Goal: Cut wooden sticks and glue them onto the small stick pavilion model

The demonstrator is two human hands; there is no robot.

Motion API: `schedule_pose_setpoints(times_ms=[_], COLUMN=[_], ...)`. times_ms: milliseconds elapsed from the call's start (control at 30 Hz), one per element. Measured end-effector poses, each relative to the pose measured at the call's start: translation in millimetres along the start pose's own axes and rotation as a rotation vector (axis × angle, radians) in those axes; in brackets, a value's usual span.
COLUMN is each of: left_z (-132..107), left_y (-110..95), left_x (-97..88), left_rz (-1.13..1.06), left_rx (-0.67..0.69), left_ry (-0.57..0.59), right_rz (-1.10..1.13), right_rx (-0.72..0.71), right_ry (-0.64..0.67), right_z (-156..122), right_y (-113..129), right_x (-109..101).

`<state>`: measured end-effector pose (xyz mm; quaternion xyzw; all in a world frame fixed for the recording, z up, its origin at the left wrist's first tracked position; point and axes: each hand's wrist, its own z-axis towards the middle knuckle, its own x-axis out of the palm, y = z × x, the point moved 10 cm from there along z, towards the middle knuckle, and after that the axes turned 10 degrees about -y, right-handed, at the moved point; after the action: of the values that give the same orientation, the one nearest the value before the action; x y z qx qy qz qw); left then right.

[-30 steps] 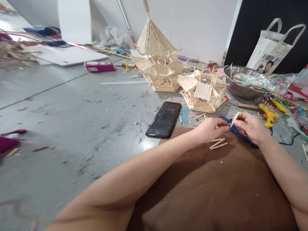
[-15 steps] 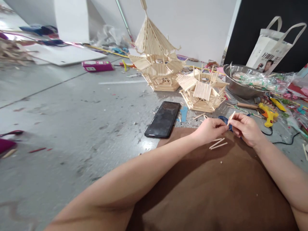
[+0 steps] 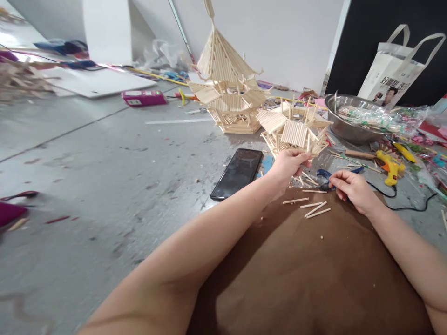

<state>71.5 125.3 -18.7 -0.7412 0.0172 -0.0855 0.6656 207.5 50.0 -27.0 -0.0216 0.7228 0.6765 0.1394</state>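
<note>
My left hand (image 3: 291,165) is closed in a pinch on a short wooden stick (image 3: 308,143), held upright at the front of the smaller stick-built pavilion (image 3: 294,132). Whether the stick touches the pavilion is hard to tell. My right hand (image 3: 352,188) has thumb and fingers pressed together; anything between them is too small to make out. It is over the blue-handled pliers (image 3: 323,173), partly covering them. Several cut sticks (image 3: 317,212) lie on the brown cloth (image 3: 314,279) below my hands.
A taller stick-built pagoda (image 3: 230,100) stands behind. A black phone (image 3: 237,173) lies left of my left hand. To the right are a yellow glue gun (image 3: 390,166) with its cord and a metal bowl (image 3: 344,132) of bagged sticks. A white bag (image 3: 391,74) stands behind the bowl.
My hands were together over the pliers, with a stick between the fingers. Now my left hand has moved up and left to the smaller pavilion with a stick; the right has stayed near the pliers.
</note>
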Motion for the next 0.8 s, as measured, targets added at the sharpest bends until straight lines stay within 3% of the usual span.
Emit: schedule_pose_setpoints(times_ms=[333,800], left_z=[13,15], left_y=[8,8], left_x=[-6.9,-5.7], left_rz=[-0.105,-0.181], left_rx=[-0.075,-0.075], left_ry=[0.002,0.01], right_rz=[-0.02,-0.033], right_rx=[0.034,0.037], right_ry=[0.033,0.063], right_z=[-2,-3], right_y=[-4,-6], right_x=[5,7])
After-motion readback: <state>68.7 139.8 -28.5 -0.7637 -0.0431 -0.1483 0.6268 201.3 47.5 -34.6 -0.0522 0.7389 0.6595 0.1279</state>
